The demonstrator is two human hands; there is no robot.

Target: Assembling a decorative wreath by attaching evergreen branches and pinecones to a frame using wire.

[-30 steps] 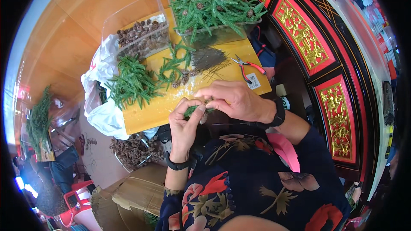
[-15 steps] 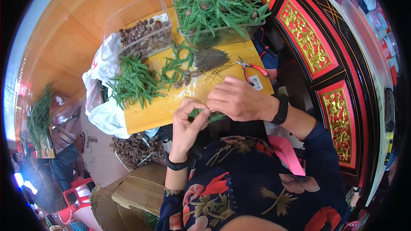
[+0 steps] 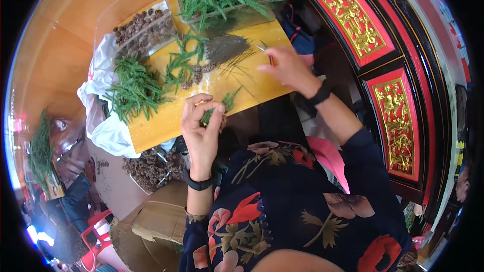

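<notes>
Green sprig (image 3: 218,108), small and needle-leaved, sits pinched between the thumb and curled fingers of the left hand (image 3: 201,128), just off the near edge of the yellow board (image 3: 252,78). The right hand (image 3: 288,68) rests on the board's right edge with its fingers closed around red-handled scissors (image 3: 265,50), whose tips point toward a dark bundle of thin needles (image 3: 224,50) in the middle of the board. Two clear plastic containers stand along the far edge: one clear tub (image 3: 237,12) heaped with green sprigs and a few cones, and one clear tray (image 3: 138,27) of small brown cones. One loose pile of green sprigs (image 3: 133,88) covers the board's left end, over a white plastic bag (image 3: 101,121). Each wrist wears one black band.
</notes>
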